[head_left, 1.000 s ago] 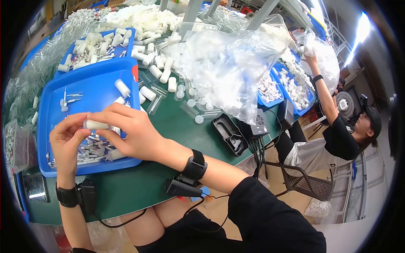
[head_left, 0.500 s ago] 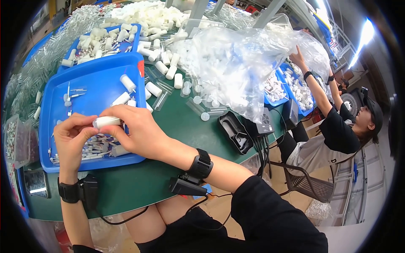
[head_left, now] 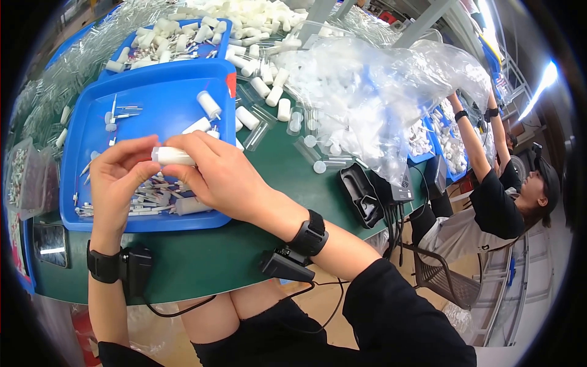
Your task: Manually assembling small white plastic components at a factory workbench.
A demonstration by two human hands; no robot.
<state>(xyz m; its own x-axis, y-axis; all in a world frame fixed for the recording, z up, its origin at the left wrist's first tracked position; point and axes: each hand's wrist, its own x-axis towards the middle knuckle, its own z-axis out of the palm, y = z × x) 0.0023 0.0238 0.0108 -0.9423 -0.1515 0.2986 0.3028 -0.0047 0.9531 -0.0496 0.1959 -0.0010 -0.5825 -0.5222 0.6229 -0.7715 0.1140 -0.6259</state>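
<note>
White tube betw. both grips, L & R pinching ends (prob. cap hidden).

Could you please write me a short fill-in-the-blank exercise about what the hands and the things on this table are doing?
1. Both hands, the left hand and the right hand, hold one small white ____ between them.
2. The hands work above a tray whose colour is ____.
3. The table top is ____ in colour.
4. Right of the tray lies a big clear plastic ____ of white parts.

Missing words: tube; blue; green; bag
</note>
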